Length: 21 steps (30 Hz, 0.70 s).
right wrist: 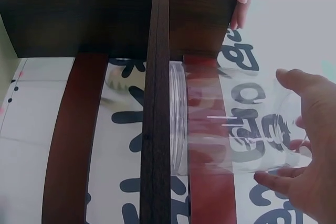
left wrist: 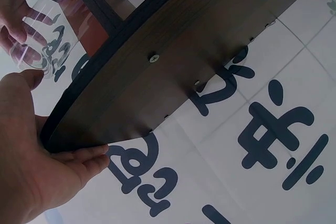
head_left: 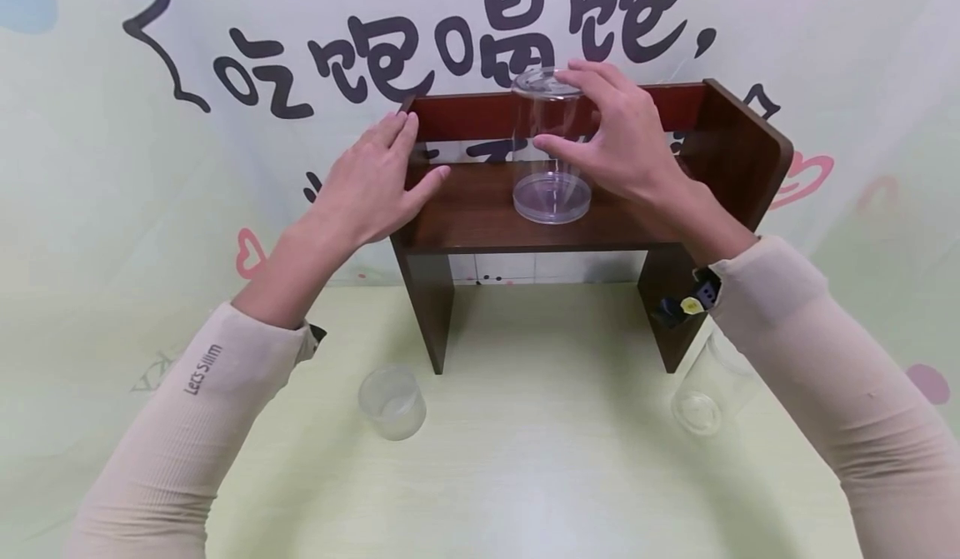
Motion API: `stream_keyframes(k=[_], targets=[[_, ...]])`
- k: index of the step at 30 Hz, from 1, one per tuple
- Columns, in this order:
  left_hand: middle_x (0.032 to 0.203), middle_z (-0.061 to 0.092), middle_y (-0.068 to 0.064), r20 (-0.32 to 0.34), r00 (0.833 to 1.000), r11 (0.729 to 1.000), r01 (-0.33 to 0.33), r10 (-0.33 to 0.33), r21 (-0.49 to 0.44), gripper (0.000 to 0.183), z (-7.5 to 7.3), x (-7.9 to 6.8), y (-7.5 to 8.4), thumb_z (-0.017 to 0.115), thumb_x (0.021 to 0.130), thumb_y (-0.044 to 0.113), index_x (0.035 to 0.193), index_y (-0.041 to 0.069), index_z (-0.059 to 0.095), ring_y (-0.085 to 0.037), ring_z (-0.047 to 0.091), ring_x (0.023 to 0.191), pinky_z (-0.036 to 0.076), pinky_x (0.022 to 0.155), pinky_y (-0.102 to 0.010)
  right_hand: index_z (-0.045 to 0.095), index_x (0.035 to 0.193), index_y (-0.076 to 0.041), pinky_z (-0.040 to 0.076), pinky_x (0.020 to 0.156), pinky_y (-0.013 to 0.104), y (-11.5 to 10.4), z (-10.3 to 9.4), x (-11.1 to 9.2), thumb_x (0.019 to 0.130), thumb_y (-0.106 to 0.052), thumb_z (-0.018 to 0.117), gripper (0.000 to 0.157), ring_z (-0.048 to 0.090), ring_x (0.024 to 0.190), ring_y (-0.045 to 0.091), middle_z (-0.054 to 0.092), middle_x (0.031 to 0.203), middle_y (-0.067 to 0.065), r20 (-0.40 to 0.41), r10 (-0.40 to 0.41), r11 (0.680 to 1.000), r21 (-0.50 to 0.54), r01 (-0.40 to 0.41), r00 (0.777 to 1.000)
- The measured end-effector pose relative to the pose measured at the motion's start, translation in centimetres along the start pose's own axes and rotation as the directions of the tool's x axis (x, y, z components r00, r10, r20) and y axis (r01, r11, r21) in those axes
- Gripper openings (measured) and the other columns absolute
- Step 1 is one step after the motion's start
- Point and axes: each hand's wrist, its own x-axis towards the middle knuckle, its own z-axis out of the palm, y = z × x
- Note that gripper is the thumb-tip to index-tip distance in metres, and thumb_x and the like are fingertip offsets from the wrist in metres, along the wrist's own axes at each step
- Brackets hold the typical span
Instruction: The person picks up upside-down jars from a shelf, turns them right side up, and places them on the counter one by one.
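Observation:
A clear cylindrical jar (head_left: 552, 155) stands upright on the board of a dark brown desktop shelf (head_left: 480, 226), its thick ringed end (right wrist: 178, 119) down on the wood. My right hand (head_left: 630, 138) holds the jar near its upper end, thumb on one side and fingers round the other. My left hand (head_left: 367, 180) rests against the left side panel (left wrist: 173, 51) of the shelf. Its straight fingers lie along the panel's outer face and edge, while the thumb sticks out over the inner side.
On the pale table (head_left: 525, 459), a short clear cup (head_left: 392, 402) stands at front left of the shelf. Another clear container (head_left: 697, 409) lies at the right, partly behind my right sleeve. A printed cloth (head_left: 150, 209) hangs behind the shelf.

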Motion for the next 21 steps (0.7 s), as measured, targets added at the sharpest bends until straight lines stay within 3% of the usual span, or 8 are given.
stream_keyframes(k=[6,21], targets=[[0.173,0.022,-0.023,0.001,1.000,1.000,0.003,-0.003,-0.001,0.085,0.1,0.1,0.1,0.044,0.109,0.053,0.166,-0.005,0.020,-0.036,0.018,0.162,0.021,0.131,-0.050,0.063,0.147,-0.009,0.059,0.098,0.044,-0.2,0.0,-0.2,0.089,-0.035,0.086,0.067,0.057,0.128,0.027,0.058,0.152,0.011,-0.024,0.027,1.000,0.016,-0.027,0.999],[0.173,0.023,-0.023,-0.014,1.000,1.000,0.007,-0.007,-0.013,0.085,0.2,0.0,0.1,0.045,0.109,0.053,0.166,-0.005,0.020,-0.036,0.020,0.162,0.024,0.130,-0.051,0.066,0.145,-0.013,0.056,0.106,0.037,-0.5,-1.3,-2.0,0.088,-0.036,0.088,0.065,0.061,0.129,0.014,0.063,0.146,0.002,-0.122,0.082,0.988,0.142,-0.064,0.989]])
